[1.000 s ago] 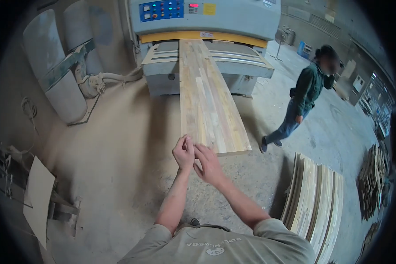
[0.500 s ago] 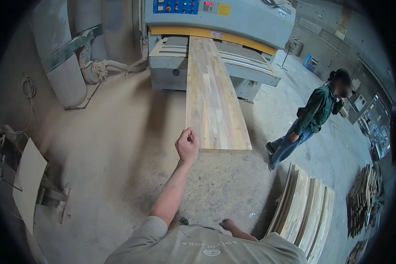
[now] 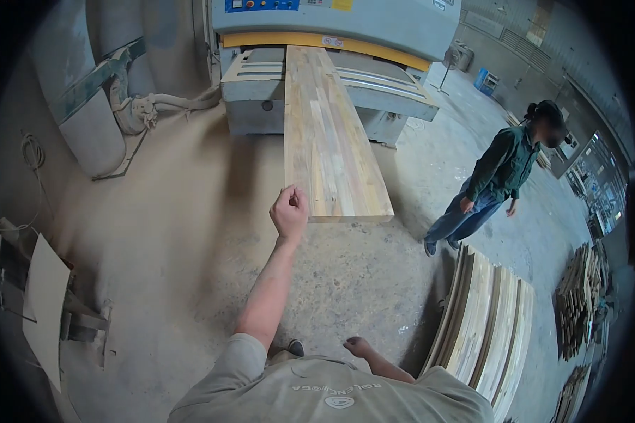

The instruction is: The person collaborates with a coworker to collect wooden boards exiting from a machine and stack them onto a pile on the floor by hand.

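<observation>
A long wooden panel (image 3: 335, 141), glued up from strips of varied brown and pale tones, extends toward me from under the yellow bar of a large grey-blue machine (image 3: 339, 25). My left hand (image 3: 289, 213) is closed at the panel's near left corner and covers that corner; its fingers are curled, and their exact contact with the wood is partly hidden. Low beside my body hangs my right hand (image 3: 358, 346), away from the panel, with fingers curled in. Whether it holds anything small cannot be made out.
Wooden panels (image 3: 483, 317) are stacked at my right, with more wood pieces (image 3: 580, 303) beyond. A co-worker in a dark green shirt (image 3: 502, 166) stands right of the machine. Ducting (image 3: 183, 102) runs along the left, and a pale sheet (image 3: 47, 307) leans nearer.
My view has tilted and shifted slightly. The panel's near end looks a little closer to the machine, with my left hand still at its corner. The co-worker's raised hand has come down.
</observation>
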Available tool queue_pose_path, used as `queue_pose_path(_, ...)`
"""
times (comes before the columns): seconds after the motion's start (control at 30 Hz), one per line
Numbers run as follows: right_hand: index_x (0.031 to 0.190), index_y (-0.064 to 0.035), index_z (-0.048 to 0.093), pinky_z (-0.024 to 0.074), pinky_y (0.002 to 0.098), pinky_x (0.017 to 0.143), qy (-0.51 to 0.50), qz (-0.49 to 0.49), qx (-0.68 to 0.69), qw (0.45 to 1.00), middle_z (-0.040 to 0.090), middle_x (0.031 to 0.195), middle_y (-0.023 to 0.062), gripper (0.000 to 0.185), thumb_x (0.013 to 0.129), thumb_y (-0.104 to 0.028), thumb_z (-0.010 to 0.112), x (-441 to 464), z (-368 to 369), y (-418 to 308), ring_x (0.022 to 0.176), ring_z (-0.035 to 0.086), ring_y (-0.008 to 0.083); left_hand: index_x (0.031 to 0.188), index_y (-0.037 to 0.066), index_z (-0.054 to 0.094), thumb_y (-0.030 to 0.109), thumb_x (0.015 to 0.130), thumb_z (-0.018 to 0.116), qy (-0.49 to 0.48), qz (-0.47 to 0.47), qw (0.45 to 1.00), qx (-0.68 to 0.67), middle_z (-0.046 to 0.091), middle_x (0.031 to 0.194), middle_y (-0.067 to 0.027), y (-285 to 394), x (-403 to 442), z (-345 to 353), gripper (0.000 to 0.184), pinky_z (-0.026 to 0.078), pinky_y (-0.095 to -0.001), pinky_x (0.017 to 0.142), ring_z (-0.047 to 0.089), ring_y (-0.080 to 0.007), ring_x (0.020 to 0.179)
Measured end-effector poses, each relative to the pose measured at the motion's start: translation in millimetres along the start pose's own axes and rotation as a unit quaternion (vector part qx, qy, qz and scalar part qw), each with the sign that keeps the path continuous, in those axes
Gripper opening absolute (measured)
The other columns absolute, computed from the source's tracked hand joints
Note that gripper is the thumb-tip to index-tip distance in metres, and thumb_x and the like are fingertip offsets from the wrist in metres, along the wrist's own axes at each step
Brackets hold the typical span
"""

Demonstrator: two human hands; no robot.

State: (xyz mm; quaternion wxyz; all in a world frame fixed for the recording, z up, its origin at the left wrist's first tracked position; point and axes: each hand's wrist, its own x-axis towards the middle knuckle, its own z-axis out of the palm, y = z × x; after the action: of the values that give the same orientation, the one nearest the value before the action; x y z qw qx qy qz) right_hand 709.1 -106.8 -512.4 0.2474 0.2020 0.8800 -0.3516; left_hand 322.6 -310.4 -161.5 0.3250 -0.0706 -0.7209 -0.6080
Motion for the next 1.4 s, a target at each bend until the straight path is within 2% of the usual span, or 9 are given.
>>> queue_pose_path(0.1, 0.121, -0.0006, 0.068, 0.0533, 0.0414, 0.096, 0.027, -0.035, 0.034, 0.998, 0.069, 0.12, 0.0213, 0.056, 0.089, -0.047, 0.064, 8.5, -10.3, -33.2, 0.109, 0.068, 0.0345, 0.093, 0.001, 0.071, 0.016, 0.088, 0.067, 0.045, 0.04, 0.998, -0.024, 0.06, 0.06, -0.0078, -8.0, 6.2, 11.8, 0.016, 0.048, -0.0328, 0.055, 0.06, -0.0184, 0.053)
queue_pose_path(0.3, 0.12, -0.0004, 0.068, 0.0535, 0.041, 0.095, 0.03, -0.025, 0.041, 0.998, 0.07, 0.117, 0.0209, 0.055, 0.089, -0.046, 0.066, -2.6, -16.2, -36.8, 0.109, 0.068, 0.0334, 0.089, 0.003, 0.069, 0.016, 0.087, 0.067, 0.053, 0.06, 0.997, -0.012, 0.063, 0.063, -0.0079, -19.6, 12.9, 21.1, 0.013, 0.05, -0.0349, 0.056, 0.063, -0.0217, 0.055)
queue_pose_path(0.7, 0.119, -0.0085, 0.07, 0.0513, 0.0448, 0.096, 0.061, 0.102, -0.01, 0.993, 0.07, 0.118, 0.0173, 0.052, 0.089, -0.051, 0.065, -45.8, 47.6, 100.6, 0.109, 0.066, 0.0345, 0.081, 0.001, 0.068, 0.014, 0.087, 0.064, 0.017, 0.103, 0.993, 0.053, 0.068, 0.073, -0.0155, -26.3, 25.9, 29.8, 0.016, 0.051, -0.0392, 0.061, 0.065, -0.0274, 0.065)
queue_pose_path(0.8, 0.12, -0.0034, 0.068, 0.0526, 0.044, 0.093, 0.159, 0.153, 0.163, 0.962, 0.071, 0.113, 0.0209, 0.051, 0.086, -0.041, 0.064, -96.1, 40.7, 76.0, 0.106, 0.067, 0.0364, 0.086, -0.001, 0.07, 0.015, 0.09, 0.062, 0.014, 0.114, 0.989, 0.094, 0.071, 0.08, -0.016, -45.2, 29.1, 36.5, 0.018, 0.053, -0.0421, 0.066, 0.068, -0.0307, 0.072)
queue_pose_path(0.93, 0.12, -0.0041, 0.069, 0.053, 0.0436, 0.093, 0.197, 0.216, 0.226, 0.929, 0.072, 0.111, 0.0204, 0.05, 0.085, -0.04, 0.065, -139.7, 46.8, 73.8, 0.105, 0.068, 0.0355, 0.097, 0.001, 0.072, 0.027, 0.095, 0.062, -0.036, 0.08, 0.995, 0.047, 0.074, 0.09, -0.0151, -51.1, 38.7, 41.2, 0.028, 0.054, -0.0425, 0.071, 0.069, -0.034, 0.08)
queue_pose_path(0.97, 0.12, -0.0048, 0.069, 0.0531, 0.0435, 0.093, 0.199, 0.24, 0.242, 0.919, 0.072, 0.111, 0.0199, 0.05, 0.085, -0.039, 0.065, -148.9, 49.2, 71.2, 0.105, 0.068, 0.0354, 0.1, 0.001, 0.072, 0.033, 0.096, 0.06, -0.075, 0.088, 0.978, 0.171, 0.075, 0.092, -0.0144, -25.2, 37.2, 40.4, 0.034, 0.054, -0.0425, 0.076, 0.07, -0.0344, 0.084)
queue_pose_path(1.1, 0.121, -0.0079, 0.07, 0.0517, 0.0456, 0.094, 0.147, 0.334, 0.214, 0.906, 0.069, 0.12, 0.0176, 0.049, 0.089, -0.044, 0.061, -186.1, 76.4, 103.2, 0.109, 0.066, 0.0368, 0.107, 0.006, 0.072, 0.048, 0.098, 0.056, -0.219, 0.185, 0.881, 0.375, 0.073, 0.109, -0.0129, 46.8, 22.0, 46.9, 0.046, 0.051, -0.0432, 0.092, 0.067, -0.0339, 0.101)
queue_pose_path(1.2, 0.118, -0.0097, 0.072, 0.0479, 0.0457, 0.1, 0.111, 0.373, 0.162, 0.907, 0.069, 0.121, 0.0166, 0.049, 0.087, -0.046, 0.062, -200.8, 92.9, 123.8, 0.114, 0.063, 0.0365, 0.104, 0.008, 0.072, 0.046, 0.097, 0.058, -0.191, 0.335, 0.857, 0.342, 0.07, 0.113, -0.0134, 18.3, 32.9, 75.2, 0.041, 0.051, -0.0446, 0.091, 0.066, -0.0331, 0.103)
queue_pose_path(1.4, 0.123, -0.0096, 0.07, 0.0487, 0.0449, 0.1, 0.18, 0.365, 0.276, 0.871, 0.069, 0.121, 0.0185, 0.052, 0.087, -0.047, 0.062, -213.4, 71.6, 121.4, 0.114, 0.063, 0.037, 0.1, 0.009, 0.072, 0.039, 0.094, 0.061, -0.106, 0.355, 0.858, 0.355, 0.07, 0.098, -0.01, 7.7, 42.3, 92.7, 0.033, 0.05, -0.0454, 0.085, 0.065, -0.034, 0.091)
